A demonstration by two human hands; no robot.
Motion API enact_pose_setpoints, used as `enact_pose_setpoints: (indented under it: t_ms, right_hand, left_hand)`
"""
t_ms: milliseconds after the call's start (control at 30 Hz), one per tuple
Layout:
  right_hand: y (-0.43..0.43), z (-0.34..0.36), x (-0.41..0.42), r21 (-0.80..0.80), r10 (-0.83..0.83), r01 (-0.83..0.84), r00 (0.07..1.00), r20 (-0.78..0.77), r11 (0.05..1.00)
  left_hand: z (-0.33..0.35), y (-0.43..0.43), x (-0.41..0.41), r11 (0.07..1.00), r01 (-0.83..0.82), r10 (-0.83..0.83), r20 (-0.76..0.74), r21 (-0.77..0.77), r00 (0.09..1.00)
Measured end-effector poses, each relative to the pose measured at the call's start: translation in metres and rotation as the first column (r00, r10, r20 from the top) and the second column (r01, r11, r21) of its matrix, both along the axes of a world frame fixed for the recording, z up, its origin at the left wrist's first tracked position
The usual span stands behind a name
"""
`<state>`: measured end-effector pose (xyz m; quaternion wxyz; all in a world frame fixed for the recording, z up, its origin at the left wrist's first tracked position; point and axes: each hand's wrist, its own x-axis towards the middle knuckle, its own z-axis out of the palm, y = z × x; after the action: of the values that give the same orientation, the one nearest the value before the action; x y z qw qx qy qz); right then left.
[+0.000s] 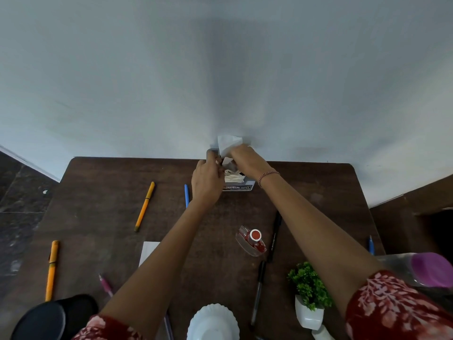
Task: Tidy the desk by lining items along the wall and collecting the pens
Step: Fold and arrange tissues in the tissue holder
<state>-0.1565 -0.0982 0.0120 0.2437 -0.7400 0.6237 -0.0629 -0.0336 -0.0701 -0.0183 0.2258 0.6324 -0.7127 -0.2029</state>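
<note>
A grey tissue box [241, 187] stands against the wall at the desk's far edge, a white tissue [228, 143] sticking up from it. My left hand [206, 182] grips the box's left side. My right hand [241, 157] is closed on the tissue at the top of the box. Pens lie scattered on the dark wooden desk [110, 173]: two orange pens [145, 206] [52, 269], a blue pen [186, 195] by my left wrist, a pink pen [106, 285], two black pens [275, 238] [257, 292] and another blue pen [371, 245] at the right edge.
A small bottle with a red cap [252, 240] stands mid-desk. A potted green plant [309, 296], a white scalloped dish [212, 322], a white paper [148, 252], a black round object [54, 317] and a clear bottle with a purple lid [427, 268] are at the near side.
</note>
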Motion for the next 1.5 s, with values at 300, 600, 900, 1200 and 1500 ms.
enact_pose_setpoints:
  t_ms: [300, 600, 900, 1200, 1500]
  right_hand:
    - [0.010, -0.012, -0.012, -0.201, 0.000, -0.010, 0.999, -0.053, 0.980]
    - [0.028, -0.017, -0.035, -0.399, -0.095, 0.101, 0.995, 0.036, 0.911]
    - [0.039, -0.031, -0.038, -0.438, -0.207, 0.162, 0.977, -0.057, 0.884]
    - [0.039, -0.035, -0.033, -0.437, -0.135, 0.076, 0.985, -0.107, 0.896]
    - [0.032, -0.035, -0.027, -0.483, -0.071, -0.024, 0.981, -0.179, 0.876]
  left_hand:
    - [0.009, -0.019, -0.002, 0.996, 0.081, -0.066, 0.295, -0.040, 0.953]
    - [0.001, -0.031, -0.007, 0.987, 0.145, -0.092, 0.486, -0.071, 0.869]
    - [0.007, -0.032, -0.010, 0.964, 0.241, -0.158, 0.489, -0.111, 0.858]
    - [0.005, -0.036, -0.005, 0.983, 0.174, -0.132, 0.415, -0.064, 0.900]
    - [0.007, -0.037, -0.001, 0.987, 0.155, -0.124, 0.422, -0.038, 0.898]
